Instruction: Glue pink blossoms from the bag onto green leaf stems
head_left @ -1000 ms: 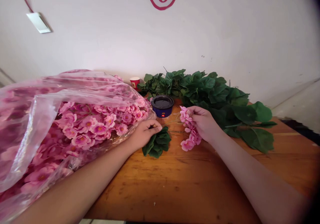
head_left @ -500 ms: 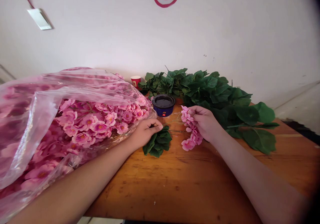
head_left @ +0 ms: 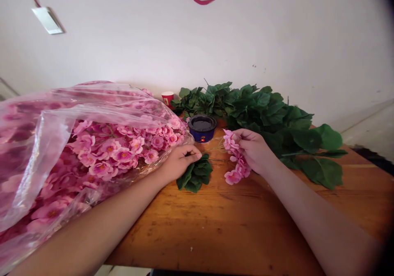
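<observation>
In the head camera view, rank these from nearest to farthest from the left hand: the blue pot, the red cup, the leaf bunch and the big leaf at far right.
From the left hand:
1. Leaf bunch: just below the fingers, on the table.
2. Blue pot: ahead of the hand, toward the wall.
3. Red cup: farther back, by the wall.
4. Big leaf: far right, on the table.

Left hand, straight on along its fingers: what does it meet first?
Likely the thin stems just past the fingertips of the left hand, then the pink artificial blossom spray in the right hand. Depth is hard to read, so the line may run nearer the dark blue pot.
</observation>
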`<state>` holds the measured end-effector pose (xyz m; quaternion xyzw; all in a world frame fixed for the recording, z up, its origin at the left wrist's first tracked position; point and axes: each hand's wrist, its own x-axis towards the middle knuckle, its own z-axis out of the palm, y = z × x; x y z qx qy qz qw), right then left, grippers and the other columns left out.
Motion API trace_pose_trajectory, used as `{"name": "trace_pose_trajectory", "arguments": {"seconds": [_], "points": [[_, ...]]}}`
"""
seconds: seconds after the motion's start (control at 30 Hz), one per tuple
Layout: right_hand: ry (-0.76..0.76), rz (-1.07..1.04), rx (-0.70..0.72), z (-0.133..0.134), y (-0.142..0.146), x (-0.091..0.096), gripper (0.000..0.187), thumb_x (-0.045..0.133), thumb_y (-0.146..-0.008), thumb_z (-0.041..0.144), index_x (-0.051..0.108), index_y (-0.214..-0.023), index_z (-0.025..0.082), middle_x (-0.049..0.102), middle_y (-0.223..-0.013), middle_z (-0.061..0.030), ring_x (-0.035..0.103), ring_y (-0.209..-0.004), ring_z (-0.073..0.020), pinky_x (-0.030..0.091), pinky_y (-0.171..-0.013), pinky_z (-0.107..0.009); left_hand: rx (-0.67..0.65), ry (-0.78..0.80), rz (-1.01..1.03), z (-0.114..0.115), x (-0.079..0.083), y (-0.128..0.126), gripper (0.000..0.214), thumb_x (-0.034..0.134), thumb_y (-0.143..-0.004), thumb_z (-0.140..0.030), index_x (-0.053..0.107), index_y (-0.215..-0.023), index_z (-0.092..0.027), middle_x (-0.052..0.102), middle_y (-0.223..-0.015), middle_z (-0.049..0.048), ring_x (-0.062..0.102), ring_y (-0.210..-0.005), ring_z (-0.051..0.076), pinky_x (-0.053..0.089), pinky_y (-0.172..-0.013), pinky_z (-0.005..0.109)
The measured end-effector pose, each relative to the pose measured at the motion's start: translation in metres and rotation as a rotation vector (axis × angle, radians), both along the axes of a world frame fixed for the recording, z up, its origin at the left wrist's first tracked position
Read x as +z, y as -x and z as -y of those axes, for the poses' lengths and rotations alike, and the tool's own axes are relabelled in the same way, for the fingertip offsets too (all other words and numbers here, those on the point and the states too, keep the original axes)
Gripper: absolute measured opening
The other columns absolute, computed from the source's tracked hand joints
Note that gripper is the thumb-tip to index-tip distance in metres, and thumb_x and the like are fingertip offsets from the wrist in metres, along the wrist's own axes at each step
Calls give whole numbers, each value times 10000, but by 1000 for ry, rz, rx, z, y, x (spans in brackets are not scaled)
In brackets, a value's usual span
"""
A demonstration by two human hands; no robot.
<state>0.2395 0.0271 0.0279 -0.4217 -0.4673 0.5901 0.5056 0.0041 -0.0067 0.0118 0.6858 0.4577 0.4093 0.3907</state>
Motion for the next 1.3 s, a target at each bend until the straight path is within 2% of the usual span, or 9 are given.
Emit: {"name": "trace_pose_trajectory", "arguments": {"seconds": [0.2,0.37,0.53,0.63,0.73,0.87,1.03,1.17,1.3], "points": [[-77,89,-9,1,-2,-2,307,761,-657,368,679,-909,212,637,-733,-22,571,-554,-151,524,-409,-299,-6,5,-19,0,0,0,188,623,-813,-323,678,-789,-145,646,-785,25,574,-741,138,439,-685,243],[-181,138,51,6,1,4,229,751,-686,373,683,-826,205,655,-842,-40,520,-533,-106,480,-417,-260,-29,-17,-36,1,-1,0,162,623,-818,-297,679,-794,-147,656,-797,24,587,-766,139,450,-718,245],[-206,207,122,9,-2,13,215,708,-728,355,669,-899,231,630,-893,-43,618,-801,-201,543,-598,-302,-31,-29,-50,-1,-4,1,170,616,-827,-308,671,-790,-151,648,-786,19,580,-749,134,446,-698,241],[-293,310,139,13,-5,19,342,705,-722,324,649,-1055,274,620,-980,-41,609,-887,-219,537,-675,-318,-17,-53,-49,-1,-5,1,167,611,-832,-306,666,-796,-152,648,-787,15,576,-740,128,442,-691,236],[-368,504,231,14,-8,18,519,768,-655,311,619,-1150,272,642,-957,-33,601,-840,-202,508,-704,-306,-17,-78,-80,-1,-5,2,185,600,-844,-321,666,-793,-156,647,-782,12,576,-737,125,440,-693,234],[-341,690,275,3,-9,5,347,722,-697,380,654,-975,182,644,-790,-18,578,-696,-164,462,-642,-277,-8,-142,-159,-1,-4,3,182,583,-858,-323,677,-827,-170,664,-831,14,593,-781,134,447,-736,247],[-411,781,238,-4,-4,-8,220,620,-758,376,578,-708,166,567,-634,11,486,-567,-120,373,-529,-239,4,-174,-227,-1,-4,3,167,566,-861,-293,677,-827,-173,668,-823,13,592,-765,135,445,-724,251],[-339,785,216,-1,1,-8,234,627,-727,361,525,-634,172,525,-573,23,456,-510,-107,351,-497,-234,-28,-160,-271,-3,-4,1,151,552,-856,-265,655,-805,-167,654,-789,8,580,-746,132,437,-699,246],[-309,799,268,0,3,-8,212,623,-712,340,530,-630,168,535,-576,20,464,-515,-109,355,-500,-236,-79,-148,-318,-5,-5,0,118,531,-838,-209,614,-767,-164,630,-751,-4,568,-722,125,428,-675,238]]}}
